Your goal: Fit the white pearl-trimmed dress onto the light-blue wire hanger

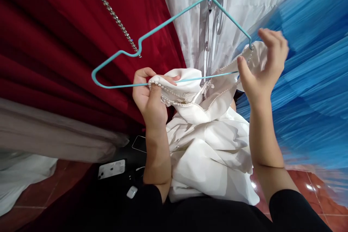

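Observation:
A light-blue hanger (174,18) is up in front of me, its hook running out of the top of the view. A white dress (209,152) with pearl-beaded edging hangs from it and spreads down over my lap. One shoulder of the dress is looped over the hanger's right end. My left hand (150,98) pinches the other beaded edge of the dress against the hanger's lower bar. The hanger's left arm, with its notch, is bare. Beside the right end, my right hand (265,65) is open, thumb and fingers apart, close to the white fabric.
Dark red fabric (67,43) with a beaded strand (111,11) hangs at the left. Blue tulle (307,72) hangs at the right, white fabric (185,18) behind. A phone (111,169) and a small white case (132,192) lie on a black surface at lower left.

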Tool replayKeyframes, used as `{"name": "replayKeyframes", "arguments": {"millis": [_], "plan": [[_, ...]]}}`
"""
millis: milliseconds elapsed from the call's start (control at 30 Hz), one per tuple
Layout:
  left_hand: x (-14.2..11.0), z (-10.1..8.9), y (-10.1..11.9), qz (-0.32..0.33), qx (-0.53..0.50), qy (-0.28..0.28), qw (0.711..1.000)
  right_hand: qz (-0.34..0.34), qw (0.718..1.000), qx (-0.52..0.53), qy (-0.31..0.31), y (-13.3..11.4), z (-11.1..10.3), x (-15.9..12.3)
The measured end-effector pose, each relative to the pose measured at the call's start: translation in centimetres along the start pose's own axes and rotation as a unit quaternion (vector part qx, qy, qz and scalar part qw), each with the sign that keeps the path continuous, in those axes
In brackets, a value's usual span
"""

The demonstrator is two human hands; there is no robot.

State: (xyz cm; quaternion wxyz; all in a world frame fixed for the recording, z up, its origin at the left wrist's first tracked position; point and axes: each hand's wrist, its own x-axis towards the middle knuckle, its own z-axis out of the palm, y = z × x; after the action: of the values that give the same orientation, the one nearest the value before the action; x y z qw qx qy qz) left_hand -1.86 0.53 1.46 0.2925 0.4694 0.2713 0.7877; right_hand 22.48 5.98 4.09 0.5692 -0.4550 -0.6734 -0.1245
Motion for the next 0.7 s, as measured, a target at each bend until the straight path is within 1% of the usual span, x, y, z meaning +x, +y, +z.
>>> {"name": "replayKeyframes", "arguments": {"millis": [67, 100, 133, 167, 233, 333, 400, 467, 500, 533, 567, 600, 633, 667, 700], "plan": [[0.2, 0.0, 0.4, -0.005, 0.011, 0.012, 1.0, 0.046, 0.997, 0.019, -0.053, 1.5, 0.0, 1.1], [0.3, -0.1, 0.5, -0.007, 0.017, 0.016, 1.0, 0.069, 0.995, 0.031, -0.064, 1.9, -0.2, 1.6], [0.5, -0.3, 0.4, -0.01, 0.021, 0.017, 1.0, 0.087, 0.993, 0.043, -0.061, 2.3, -0.5, 2.0], [0.8, -0.5, 0.3, -0.014, 0.023, 0.015, 1.0, 0.098, 0.992, 0.058, -0.048, 2.6, -0.9, 2.4], [1.3, -1.1, -0.1, -0.025, 0.024, 0.005, 0.999, 0.11, 0.989, 0.097, -0.001, 3.5, -2.0, 3.2], [1.8, -2.1, -1.2, -0.051, 0.016, -0.017, 0.998, 0.155, 0.975, 0.135, 0.088, 6.0, -3.4, 3.4], [1.8, -2.3, -1.9, -0.064, -0.009, -0.016, 0.998, 0.191, 0.962, 0.136, 0.138, 7.9, -3.7, 2.2], [1.6, -2.3, -2.6, -0.067, -0.033, -0.01, 0.997, 0.205, 0.957, 0.128, 0.159, 8.8, -3.5, 0.1], [1.5, -2.3, -3.0, -0.067, -0.04, -0.009, 0.997, 0.194, 0.959, 0.114, 0.172, 8.6, -3.4, -1.1], [1.5, -2.2, -3.3, -0.067, -0.043, -0.011, 0.997, 0.167, 0.961, 0.098, 0.195, 8.0, -3.2, -2.3], [1.4, -2.2, -3.6, -0.067, -0.043, -0.013, 0.997, 0.118, 0.965, 0.09, 0.217, 7.0, -3.0, -3.4], [1.4, -2.2, -3.9, -0.069, -0.041, -0.016, 0.997, 0.054, 0.967, 0.087, 0.235, 5.6, -2.7, -4.3], [1.4, -2.1, -4.0, -0.074, -0.038, -0.018, 0.996, -0.001, 0.97, 0.082, 0.229, 4.2, -2.5, -4.9], [1.4, -2.1, -4.2, -0.078, -0.035, -0.018, 0.996, -0.051, 0.979, 0.075, 0.183, 2.6, -2.3, -5.2], [1.4, -2.0, -4.2, -0.083, -0.032, -0.019, 0.996, -0.091, 0.985, 0.084, 0.119, 1.3, -1.9, -5.2]]}}
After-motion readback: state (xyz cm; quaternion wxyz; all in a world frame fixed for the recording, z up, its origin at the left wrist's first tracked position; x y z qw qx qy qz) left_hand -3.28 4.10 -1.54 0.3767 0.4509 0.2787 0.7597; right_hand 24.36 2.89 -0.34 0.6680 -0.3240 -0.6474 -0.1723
